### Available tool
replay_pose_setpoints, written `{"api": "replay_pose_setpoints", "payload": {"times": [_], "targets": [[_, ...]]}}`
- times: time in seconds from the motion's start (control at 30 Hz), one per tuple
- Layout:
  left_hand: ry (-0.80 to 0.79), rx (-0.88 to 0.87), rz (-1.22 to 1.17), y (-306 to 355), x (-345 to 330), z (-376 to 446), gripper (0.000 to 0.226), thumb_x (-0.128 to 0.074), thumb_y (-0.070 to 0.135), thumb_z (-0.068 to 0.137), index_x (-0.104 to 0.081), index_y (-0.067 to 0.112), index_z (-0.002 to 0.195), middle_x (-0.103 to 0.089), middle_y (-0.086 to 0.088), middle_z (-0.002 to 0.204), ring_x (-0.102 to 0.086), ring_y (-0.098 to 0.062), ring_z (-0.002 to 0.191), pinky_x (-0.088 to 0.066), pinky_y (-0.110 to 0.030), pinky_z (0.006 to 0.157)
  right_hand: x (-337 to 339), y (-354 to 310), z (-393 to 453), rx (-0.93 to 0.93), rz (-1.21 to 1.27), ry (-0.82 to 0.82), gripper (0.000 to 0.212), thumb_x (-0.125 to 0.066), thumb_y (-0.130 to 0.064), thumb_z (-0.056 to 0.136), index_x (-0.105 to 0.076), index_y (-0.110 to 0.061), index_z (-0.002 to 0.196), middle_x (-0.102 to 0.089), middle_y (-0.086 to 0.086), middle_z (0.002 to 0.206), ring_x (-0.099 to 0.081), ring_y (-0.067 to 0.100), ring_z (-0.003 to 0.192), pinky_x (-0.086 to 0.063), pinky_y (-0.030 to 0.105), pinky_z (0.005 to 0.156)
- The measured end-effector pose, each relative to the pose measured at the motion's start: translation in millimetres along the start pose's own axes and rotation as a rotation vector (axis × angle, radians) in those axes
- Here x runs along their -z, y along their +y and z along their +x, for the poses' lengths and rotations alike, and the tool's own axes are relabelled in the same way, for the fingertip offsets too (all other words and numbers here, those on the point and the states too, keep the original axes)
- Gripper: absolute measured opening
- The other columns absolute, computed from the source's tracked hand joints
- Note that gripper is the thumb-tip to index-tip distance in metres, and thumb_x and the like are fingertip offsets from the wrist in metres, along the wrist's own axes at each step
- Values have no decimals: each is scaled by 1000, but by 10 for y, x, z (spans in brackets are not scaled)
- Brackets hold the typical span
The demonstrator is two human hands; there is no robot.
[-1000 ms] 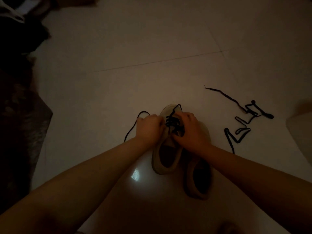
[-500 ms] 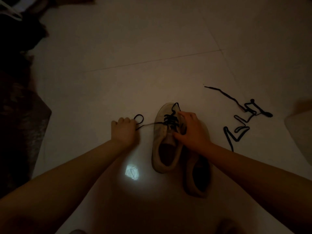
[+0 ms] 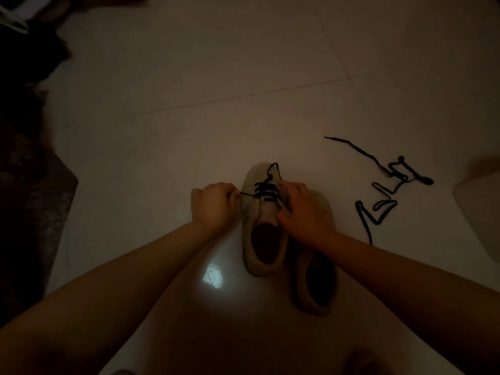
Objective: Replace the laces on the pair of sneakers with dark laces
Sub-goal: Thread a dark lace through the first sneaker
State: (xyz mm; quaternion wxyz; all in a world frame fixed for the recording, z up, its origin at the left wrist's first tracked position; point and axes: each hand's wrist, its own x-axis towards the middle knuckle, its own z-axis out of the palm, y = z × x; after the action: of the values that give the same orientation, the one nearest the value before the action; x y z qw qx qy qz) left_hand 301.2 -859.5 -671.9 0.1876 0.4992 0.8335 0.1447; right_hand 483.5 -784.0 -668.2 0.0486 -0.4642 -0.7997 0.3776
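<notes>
The left hand (image 3: 212, 205) has returned beside the toe-away sneaker (image 3: 263, 220), pinching its dark lace (image 3: 263, 190); the right hand (image 3: 297, 209) grips the sneaker.

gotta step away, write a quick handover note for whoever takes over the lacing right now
Left hand: grips one end of the dark lace, pulled taut off the shoe's left side.
Right hand: holds the left sneaker at its right side by the eyelets.
Right sneaker: beside it on the floor, partly under the right arm, no lace visible.
Spare lace: loose on the floor to the right.
Done: a few crossings near the toe.
Left: lace the upper eyelets, then do the other sneaker.
</notes>
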Motion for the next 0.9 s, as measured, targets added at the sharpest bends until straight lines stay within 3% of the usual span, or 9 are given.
{"api": "replay_pose_setpoints", "payload": {"times": [0.13, 0.27, 0.37, 0.43, 0.53, 0.67, 0.73, 0.8, 0.9], "targets": [[-168, 32, -27, 68, 18, 4, 26, -44, 30, 95, -67, 18, 92, -65, -3, 87, -61, -26, 90, -30, -30, 75, -3, -11, 22, 12, -25, -10, 68, -60, -20, 84, -30, -14, 144, -32, 9, 140, -44, 22, 121, -33, 17, 88], [-207, -52, 6, 91, 31, -34, 24, -45, 31, 93, -65, 18, 86, -64, -3, 85, -59, -25, 89, -31, -32, 80, 79, -97, 106, 217, -121, -81, 68, -44, -39, 78, -37, -20, 143, -27, 6, 151, -29, 23, 136, -27, 29, 107], [-151, -92, 108, 161, 28, -29, 25, -45, 33, 93, -65, 18, 93, -61, -4, 99, -54, -25, 100, -31, -34, 85, 122, -159, 295, 312, -308, -55, 50, -50, -19, 80, -56, -14, 129, -28, 10, 152, -28, 31, 138, -30, 43, 107], [-140, -91, 197, 222, 30, -4, 27, -44, 34, 93, -65, 19, 102, -60, -5, 106, -52, -26, 105, -30, -35, 86, 170, -175, 402, 297, -529, -74, 38, -56, -11, 82, -61, -12, 119, -26, 8, 153, -18, 28, 143, -26, 44, 108], [-70, -100, 215, 317, 63, 25, 36, -43, 38, 91, -58, 20, 117, -57, -5, 117, -49, -27, 111, -29, -35, 88, 255, -173, 493, 334, -566, 24, 24, -60, -5, 77, -68, -8, 99, -47, 12, 140, -29, 30, 139, -28, 47, 105], [-33, -234, -105, 452, 106, 76, 46, -53, 45, 88, -56, 19, 125, -55, -6, 112, -49, -23, 106, -37, -33, 83, 450, -328, 569, 330, -455, -84, 21, -58, -17, 77, -67, -11, 95, -58, 6, 113, -50, 25, 113, -33, 36, 98], [-96, -198, -266, 498, 141, 94, 36, -62, 39, 86, -62, 18, 115, -52, -3, 97, -49, -15, 91, -39, -28, 73, 565, -373, 584, 322, -402, -110, 15, -64, -19, 78, -67, -14, 93, -54, 3, 115, -45, 19, 112, -32, 30, 97], [-154, -210, -338, 505, 154, 91, 25, -62, 34, 88, -67, 12, 97, -55, -5, 84, -52, -17, 78, -39, -32, 65, 684, -418, 559, 256, -201, -149, 8, -66, -18, 81, -64, -19, 89, -49, 0, 116, -42, 12, 112, -29, 21, 95], [-88, -132, -338, 369, 116, 93, 20, -56, 28, 92, -69, 13, 92, -61, 0, 81, -58, -19, 80, -35, -27, 63, 831, -456, 537, 181, -31, -264, 5, -65, -15, 86, -63, -18, 89, -56, 0, 112, -51, 9, 106, -34, 13, 89]]}}
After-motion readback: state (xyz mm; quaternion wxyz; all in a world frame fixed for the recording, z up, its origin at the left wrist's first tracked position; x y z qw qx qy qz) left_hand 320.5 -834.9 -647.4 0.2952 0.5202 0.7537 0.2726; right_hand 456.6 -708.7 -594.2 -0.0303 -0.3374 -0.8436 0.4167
